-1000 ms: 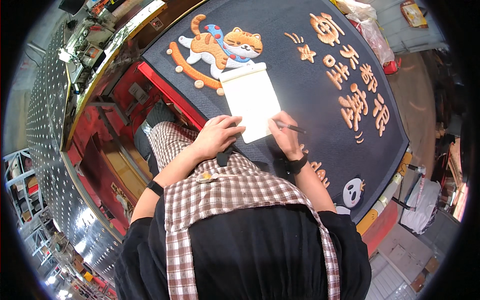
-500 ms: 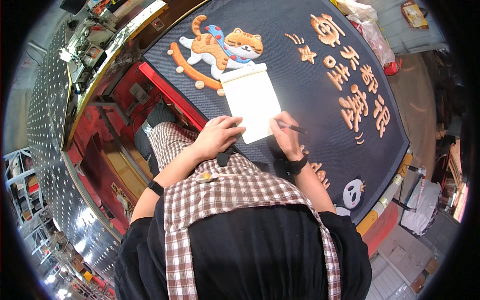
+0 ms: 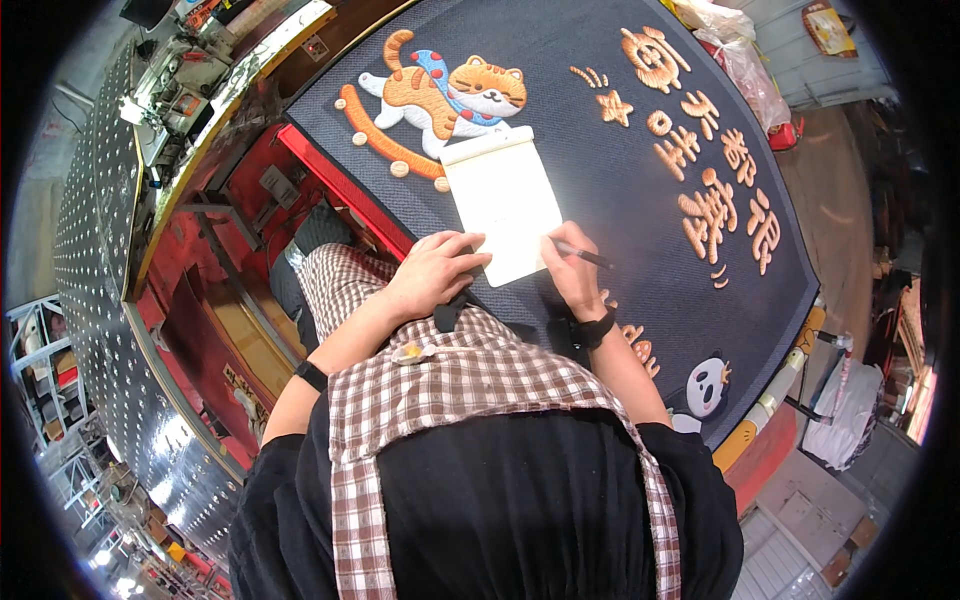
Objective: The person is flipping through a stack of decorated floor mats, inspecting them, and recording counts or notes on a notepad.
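Note:
An open notepad (image 3: 505,205) with white pages lies slightly slanted on a dark mat, its bound end away from me. The fingers of my left hand (image 3: 437,272) are stretched out and rest on the pad's lower left edge; this hand grips nothing. My right hand (image 3: 574,278) pinches a black pen (image 3: 588,253) over the pad's lower right side. The pen's tip is hidden behind my fingers. Faint marks seem to show on the page, too pale to make out.
The dark mat (image 3: 600,180) carries a raised orange cat (image 3: 450,95), orange lettering and a panda face (image 3: 707,388). A red edge (image 3: 340,190) runs along its left side. Plastic bags (image 3: 735,55) lie at the far right, and a perforated metal panel (image 3: 110,220) stands left.

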A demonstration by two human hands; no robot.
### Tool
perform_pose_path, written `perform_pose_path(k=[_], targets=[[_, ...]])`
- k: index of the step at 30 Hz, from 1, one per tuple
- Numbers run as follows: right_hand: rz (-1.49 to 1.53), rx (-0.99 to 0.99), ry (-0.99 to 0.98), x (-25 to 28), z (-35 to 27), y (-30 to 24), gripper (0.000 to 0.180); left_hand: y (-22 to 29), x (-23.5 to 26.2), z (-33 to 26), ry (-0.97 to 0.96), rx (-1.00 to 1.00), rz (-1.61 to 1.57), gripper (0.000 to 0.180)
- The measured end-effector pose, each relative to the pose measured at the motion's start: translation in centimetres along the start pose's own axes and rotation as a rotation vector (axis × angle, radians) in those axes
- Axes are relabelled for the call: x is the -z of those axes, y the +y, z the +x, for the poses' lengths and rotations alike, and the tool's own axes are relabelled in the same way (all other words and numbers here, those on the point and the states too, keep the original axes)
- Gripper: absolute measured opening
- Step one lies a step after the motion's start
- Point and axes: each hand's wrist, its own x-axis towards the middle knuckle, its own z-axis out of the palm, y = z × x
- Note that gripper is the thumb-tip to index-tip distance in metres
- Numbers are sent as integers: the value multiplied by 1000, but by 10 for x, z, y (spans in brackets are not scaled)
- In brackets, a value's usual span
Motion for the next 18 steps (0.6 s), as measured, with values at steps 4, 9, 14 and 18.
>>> perform_pose_path(k=[4, 9, 14, 18], targets=[[30, -50, -4, 0, -1, 2, 10, -1, -1, 0, 2, 1, 7, 38], [-6, -37, -4, 0, 0, 1, 11, -1, 0, 0, 0, -3, 0, 38], [9, -61, 8, 1, 0, -2, 11, -1, -1, 0, 13, -13, 16, 38], [8, -76, 10, 1, 0, -3, 11, 0, 0, 0, 11, -11, 18, 37]])
